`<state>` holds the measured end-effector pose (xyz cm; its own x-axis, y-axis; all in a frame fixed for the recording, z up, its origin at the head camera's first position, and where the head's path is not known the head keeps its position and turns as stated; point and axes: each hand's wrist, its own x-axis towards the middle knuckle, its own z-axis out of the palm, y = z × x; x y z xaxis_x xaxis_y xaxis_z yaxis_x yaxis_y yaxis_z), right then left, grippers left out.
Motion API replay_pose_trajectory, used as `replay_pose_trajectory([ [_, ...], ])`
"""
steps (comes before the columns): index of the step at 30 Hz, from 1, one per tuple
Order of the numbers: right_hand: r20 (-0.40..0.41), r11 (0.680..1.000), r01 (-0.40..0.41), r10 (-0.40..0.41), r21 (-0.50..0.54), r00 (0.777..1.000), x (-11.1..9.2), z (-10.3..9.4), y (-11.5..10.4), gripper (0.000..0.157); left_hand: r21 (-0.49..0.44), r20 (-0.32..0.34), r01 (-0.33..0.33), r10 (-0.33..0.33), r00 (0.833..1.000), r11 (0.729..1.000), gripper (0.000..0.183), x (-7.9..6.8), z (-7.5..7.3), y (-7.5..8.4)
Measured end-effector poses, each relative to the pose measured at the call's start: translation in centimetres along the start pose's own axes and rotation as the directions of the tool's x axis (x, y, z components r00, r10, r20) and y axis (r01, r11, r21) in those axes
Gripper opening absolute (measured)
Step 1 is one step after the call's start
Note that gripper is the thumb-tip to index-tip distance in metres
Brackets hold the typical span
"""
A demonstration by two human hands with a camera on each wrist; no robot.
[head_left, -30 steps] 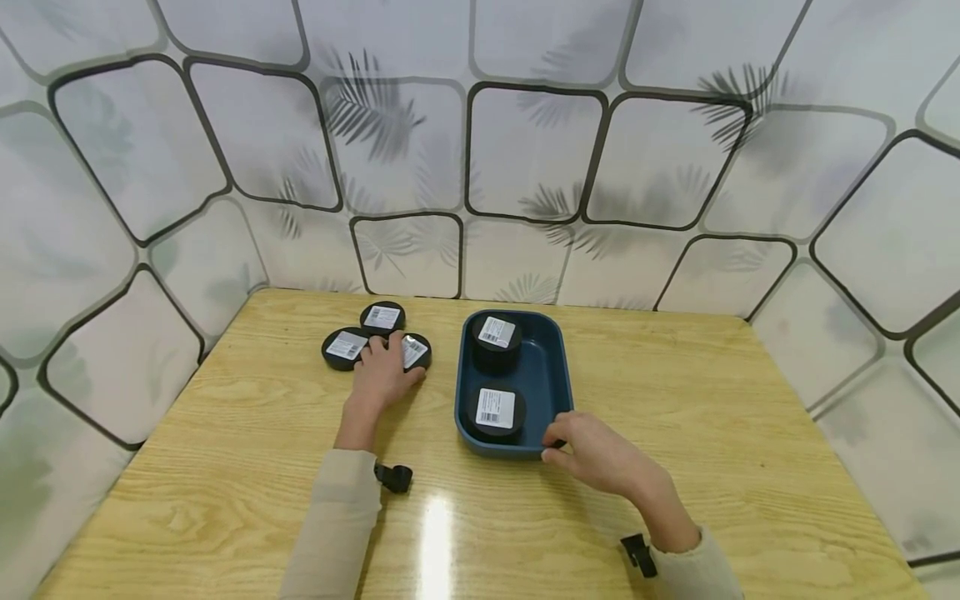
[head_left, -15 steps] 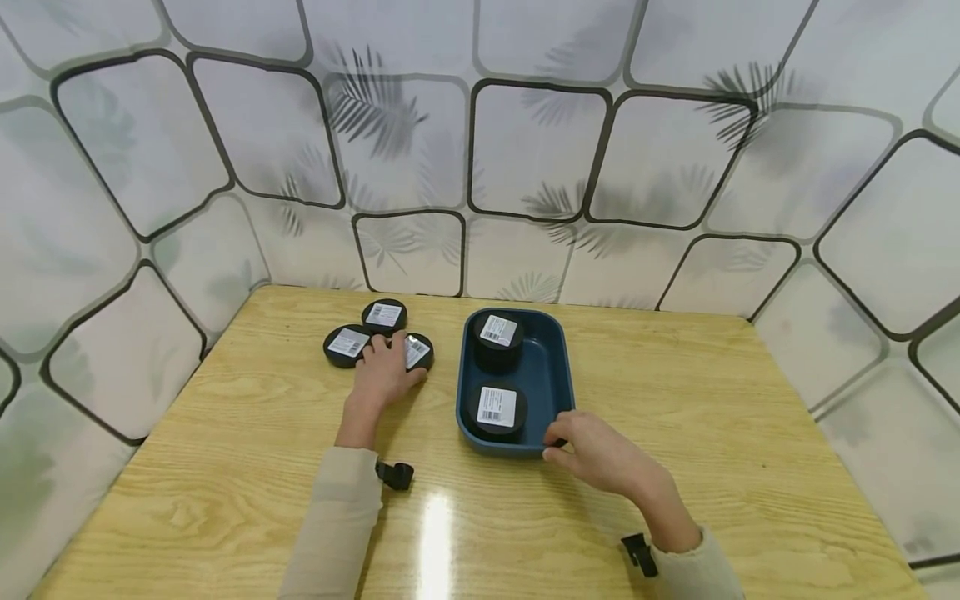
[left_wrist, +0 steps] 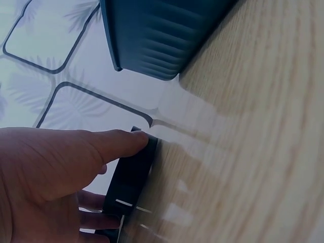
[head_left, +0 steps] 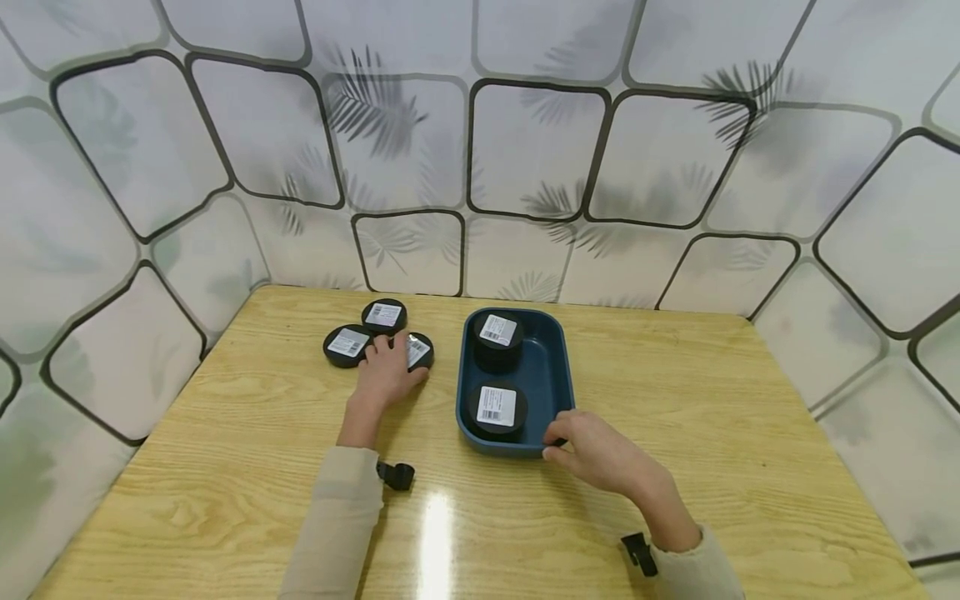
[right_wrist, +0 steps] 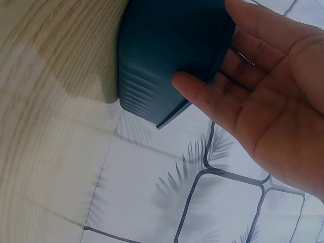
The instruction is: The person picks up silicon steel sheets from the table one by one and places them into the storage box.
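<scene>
My left hand [head_left: 381,379] grips a flat, round black disc [head_left: 422,351] with a white barcode label, the rightmost of a cluster on the table. In the left wrist view the thumb lies on one side of this disc [left_wrist: 132,172] and the fingers reach round the other. Two like discs, one at the back [head_left: 385,315] and one on the left [head_left: 347,345], lie close by. My right hand [head_left: 603,454] pinches the near right corner of a blue tray [head_left: 546,358]; the right wrist view shows thumb and fingers on either side of the tray's rim [right_wrist: 217,68].
Inside the tray, along its left side, sit a near black disc [head_left: 497,410] and a taller black stack [head_left: 497,342], both labelled. The wooden table [head_left: 675,375] meets a patterned fabric wall [head_left: 540,158] at the back and sides.
</scene>
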<state>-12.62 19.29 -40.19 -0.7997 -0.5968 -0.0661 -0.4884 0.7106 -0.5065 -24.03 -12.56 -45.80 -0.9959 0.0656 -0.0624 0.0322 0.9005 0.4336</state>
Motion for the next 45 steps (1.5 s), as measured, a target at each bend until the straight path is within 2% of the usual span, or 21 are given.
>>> replay_pose_trajectory([
  [17,0.0,1.0,-0.002,0.002,0.004,1.0,0.0,0.1,0.1,0.006,-0.002,0.02,-0.015,0.015,1.0,1.0,0.087,-0.1,0.0,-0.1],
  [28,-0.003,1.0,0.002,-0.002,-0.001,1.0,0.0,0.0,0.0,0.007,-0.077,-0.012,-0.052,0.051,0.999,0.996,0.09,-0.2,-0.4,0.0],
  [36,-0.002,1.0,-0.003,0.003,-0.002,1.0,0.0,0.0,0.0,0.006,-0.086,-0.038,-0.075,0.072,0.997,0.993,0.088,-0.2,-0.9,0.2],
  [45,0.008,1.0,-0.018,0.018,-0.005,1.0,0.0,-0.1,0.0,0.006,-0.166,-0.076,-0.082,0.07,0.995,0.983,0.091,-0.7,-2.0,0.9],
])
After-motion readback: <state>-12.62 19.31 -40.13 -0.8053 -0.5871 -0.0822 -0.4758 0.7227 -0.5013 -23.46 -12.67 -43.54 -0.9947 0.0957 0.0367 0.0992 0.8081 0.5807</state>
